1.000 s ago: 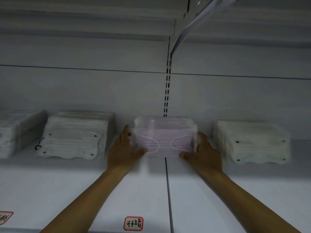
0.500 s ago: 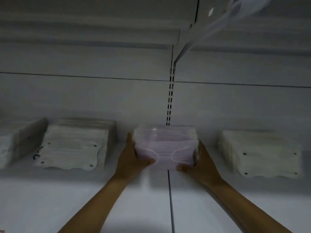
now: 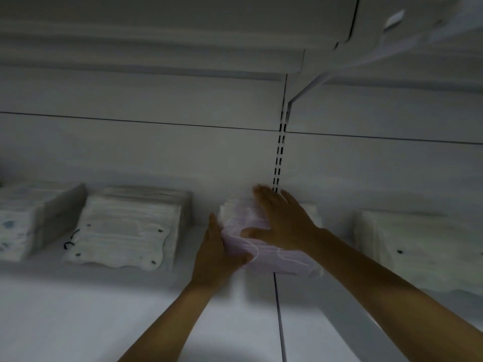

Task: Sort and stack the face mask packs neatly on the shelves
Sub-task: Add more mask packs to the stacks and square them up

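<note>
Pink mask pack (image 3: 264,253) sits on the shelf (image 3: 104,309), mid-depth, straddling the seam (image 3: 278,304) between the two shelf panels, in front of the slotted upright (image 3: 279,163) on the back wall.

Left hand (image 3: 213,253): flat against the pack's left end, fingers straight, thumb tucked under the front left corner. Pressing, not wrapped round it.

Right hand (image 3: 281,218): lies on top of the pack, fingers spread and roughly straight, reaching toward the back wall; thumb points left across the top. Motion blur at the fingertips, so I can't tell whether they curl over the back edge.

Neighbours on the same shelf:
- White mask stack (image 3: 125,231) left of the pack, near but not touching; the left hand fills part of that gap. A black ear loop (image 3: 70,241) sticks out at its front left.
- Further left, another white stack (image 3: 28,220), cut off by the frame edge.
- Right of the pack, a white stack (image 3: 418,236), clear gap between; right forearm crosses in front of that gap.

Above: underside of the next shelf (image 3: 183,35) and its bracket (image 3: 308,87), well clear of both hands.
</note>
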A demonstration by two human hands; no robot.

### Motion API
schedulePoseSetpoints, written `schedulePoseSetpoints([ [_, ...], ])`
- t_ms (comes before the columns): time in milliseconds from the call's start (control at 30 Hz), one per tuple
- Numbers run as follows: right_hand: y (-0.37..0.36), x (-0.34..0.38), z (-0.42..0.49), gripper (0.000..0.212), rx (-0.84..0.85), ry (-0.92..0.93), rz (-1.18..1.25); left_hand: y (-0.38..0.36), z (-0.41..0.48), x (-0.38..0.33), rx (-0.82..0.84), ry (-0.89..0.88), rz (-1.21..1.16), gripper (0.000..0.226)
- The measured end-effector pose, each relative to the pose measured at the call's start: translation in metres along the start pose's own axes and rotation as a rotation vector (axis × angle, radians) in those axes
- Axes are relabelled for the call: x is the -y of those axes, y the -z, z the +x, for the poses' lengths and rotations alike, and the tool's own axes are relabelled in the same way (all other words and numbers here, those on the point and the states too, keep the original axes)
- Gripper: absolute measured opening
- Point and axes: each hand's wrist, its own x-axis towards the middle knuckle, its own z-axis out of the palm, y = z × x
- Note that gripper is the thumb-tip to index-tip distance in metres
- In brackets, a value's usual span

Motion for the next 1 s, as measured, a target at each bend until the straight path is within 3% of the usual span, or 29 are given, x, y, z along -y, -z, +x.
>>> schedulePoseSetpoints([
  [100,-0.004,0.004,0.001,0.108,0.039,0.04,-0.057,0.006,-0.003,-0.01,-0.007,-0.053,0.026,0.126],
  [267,-0.01,-0.007,-0.024,0.138,-0.177,-0.096,-0.007,0.003,0.0,-0.007,-0.015,-0.043,0.049,0.128],
  [400,-0.032,-0.031,-0.081,0.134,-0.276,-0.194,0.216,0.0,0.0,-0.005,0.019,-0.008,0.04,0.128],
  [567,-0.046,-0.048,-0.107,0.103,-0.391,-0.106,-0.063,0.0,0.0,-0.009,-0.028,-0.086,0.09,0.128],
  [700,-0.047,-0.039,-0.097,0.099,-0.471,-0.068,-0.179,0.009,0.002,-0.01,0.026,-0.151,0.083,0.144],
  [833,-0.054,-0.034,-0.1,0.096,-0.511,-0.149,-0.081,0.012,0.001,-0.015,-0.039,-0.243,0.206,0.149],
  [1000,-0.054,-0.036,-0.108,0.115,-0.524,-0.358,0.281,0.004,0.005,-0.01,-0.054,-0.197,0.052,0.147],
])
